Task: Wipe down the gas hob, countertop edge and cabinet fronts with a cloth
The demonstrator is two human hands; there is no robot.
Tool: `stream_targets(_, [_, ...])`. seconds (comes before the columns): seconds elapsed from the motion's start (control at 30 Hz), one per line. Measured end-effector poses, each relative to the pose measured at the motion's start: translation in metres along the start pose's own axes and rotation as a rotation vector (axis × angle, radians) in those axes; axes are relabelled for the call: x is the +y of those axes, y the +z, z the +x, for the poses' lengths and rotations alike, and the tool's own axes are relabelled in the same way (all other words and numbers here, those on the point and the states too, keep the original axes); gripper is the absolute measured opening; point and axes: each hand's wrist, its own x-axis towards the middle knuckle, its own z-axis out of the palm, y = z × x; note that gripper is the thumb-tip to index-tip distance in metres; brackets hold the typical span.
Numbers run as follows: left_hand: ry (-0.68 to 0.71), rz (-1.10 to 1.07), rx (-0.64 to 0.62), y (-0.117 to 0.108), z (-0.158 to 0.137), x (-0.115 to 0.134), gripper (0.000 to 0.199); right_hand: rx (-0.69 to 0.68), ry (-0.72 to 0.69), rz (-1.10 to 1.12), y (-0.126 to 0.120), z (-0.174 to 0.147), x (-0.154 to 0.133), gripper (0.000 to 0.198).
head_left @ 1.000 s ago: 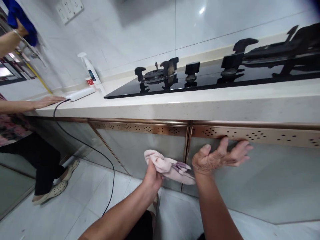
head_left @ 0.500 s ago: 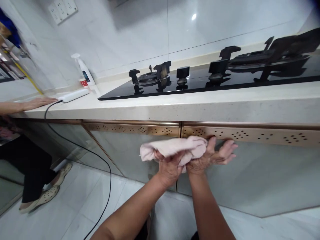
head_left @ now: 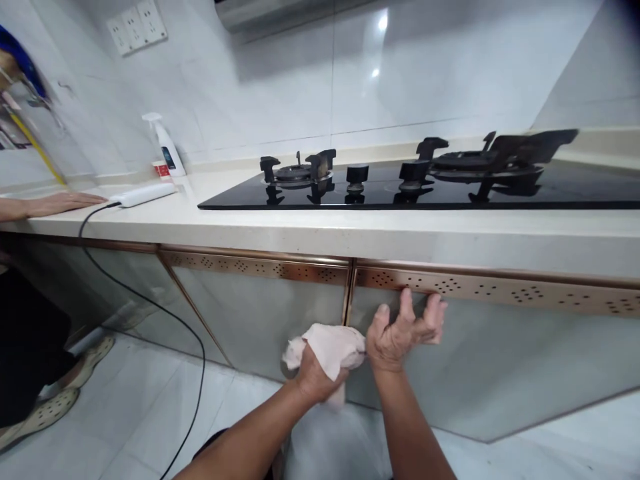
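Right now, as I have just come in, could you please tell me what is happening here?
A person's left hand holds a pale, bunched cloth in front of the cabinets below the stove. The right hand is open and holds nothing, with its fingertips at the lower edge of a metal strip with holes. Whether the cloth touches a door is hard to tell. Farther left, another person's hand rests on the counter.
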Motion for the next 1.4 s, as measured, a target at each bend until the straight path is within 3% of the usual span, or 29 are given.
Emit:
stream_targets(0.1, [0.039, 0.043, -0.090, 0.010, -0.014, 0.010, 0.044, 0.019, 0.024, 0.043, -0.007, 0.009, -0.004, 0.040])
stream_targets(0.23, [0.102, 0.097, -0.166, 0.017, -0.027, 0.036, 0.062, -0.054, 0.036, 0.115, -0.024, 0.027, 0.000, 0.033])
stream_targets(0.33, [0.323, 0.249, -0.031, 0.017, -0.034, 0.057, 0.059, -0.076, 0.027, 0.230, -0.041, 0.039, 0.001, 0.030])
stream_targets(0.43, [0.533, 0.254, 0.170, 0.019, -0.036, 0.078, 0.066, -0.073, 0.057, 0.393, -0.053, 0.041, -0.014, 0.028])
stream_targets(0.5, [0.640, 0.318, 0.266, 0.022, -0.036, 0.093, 0.074, -0.182, 0.055, 0.524, -0.057, 0.035, -0.032, 0.029])
stream_targets(0.57, [0.716, 0.489, 0.283, 0.028, -0.035, 0.106, 0.073, -0.365, 0.015, 0.647, -0.056, 0.027, -0.051, 0.033])
stream_targets(0.63, [0.743, 0.656, 0.257, 0.033, -0.034, 0.113, 0.063, -0.512, 0.023, 0.706, -0.053, 0.020, -0.066, 0.039])
stream_targets(0.77, [0.749, 0.757, 0.084, 0.037, -0.031, 0.107, 0.060, -0.586, 0.232, 0.742, -0.046, 0.019, -0.074, 0.052])
stream_targets(0.83, [0.786, 0.743, -0.069, 0.037, -0.030, 0.104, 0.062, -0.539, 0.281, 0.742, -0.044, 0.023, -0.072, 0.056])
stream_targets(0.9, [0.834, 0.718, -0.203, 0.035, -0.032, 0.106, 0.061, -0.405, 0.247, 0.706, -0.045, 0.028, -0.071, 0.052])
stream_targets(1.03, [0.892, 0.737, -0.282, 0.031, -0.039, 0.122, 0.063, -0.159, -0.040, 0.512, -0.049, 0.041, -0.070, 0.029])
stream_targets(1.1, [0.913, 0.842, -0.252, 0.026, -0.042, 0.129, 0.064, -0.096, -0.103, 0.406, -0.049, 0.050, -0.062, 0.022])
stream_targets(1.2, [1.003, 1.043, -0.120, 0.014, -0.039, 0.125, 0.061, -0.027, 0.003, 0.314, -0.044, 0.064, -0.041, 0.024])
stream_targets(1.3, [1.100, 1.159, 0.062, 0.004, -0.027, 0.104, 0.054, -0.038, 0.064, 0.305, -0.035, 0.071, -0.028, 0.034])
stream_targets(1.4, [1.119, 1.191, 0.166, 0.001, -0.014, 0.078, 0.048, -0.076, 0.048, 0.317, -0.022, 0.059, -0.037, 0.039])
